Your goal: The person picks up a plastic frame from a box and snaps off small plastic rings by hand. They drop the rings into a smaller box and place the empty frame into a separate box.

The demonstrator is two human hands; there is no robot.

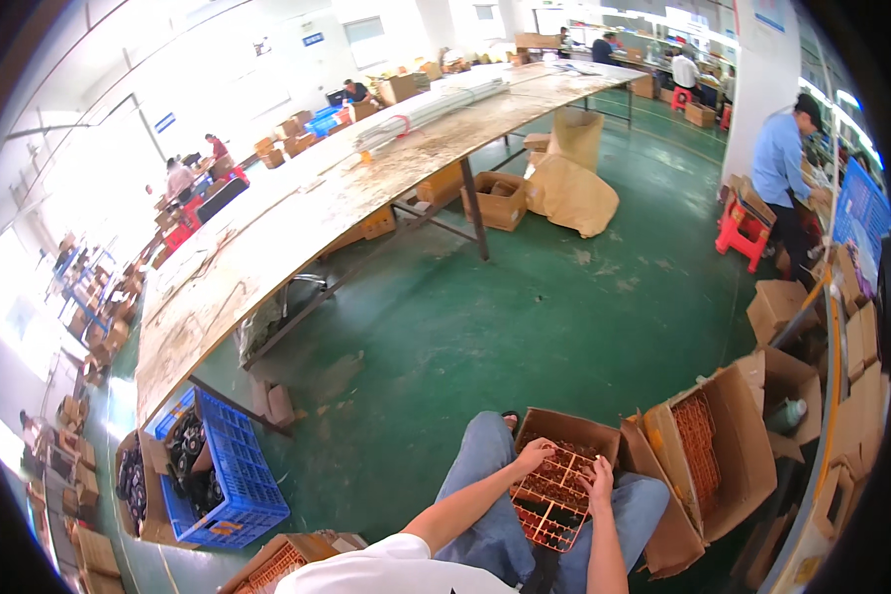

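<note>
An orange plastic grid-shaped frame [547,502], like a moulded sprue, lies tilted over my lap. The fingers of my left hand [535,454] are closed on its far left part. At its right side my right hand [597,482] is bent with the fingertips pinched at the bars; any small piece between them is too small to make out. Under and beyond the frame, between my knees, stands an open cardboard box [586,426] with many small reddish-brown pieces in it. The frame's near end sticks out over my legs.
Right of my knee stands an open carton [744,465] holding stacked orange frames [696,450]. Another carton of orange frames [277,566] is at lower left. Farther left sits a blue crate [233,475] with dark parts. A long worktable [297,218] crosses ahead; a person [782,163] works at right.
</note>
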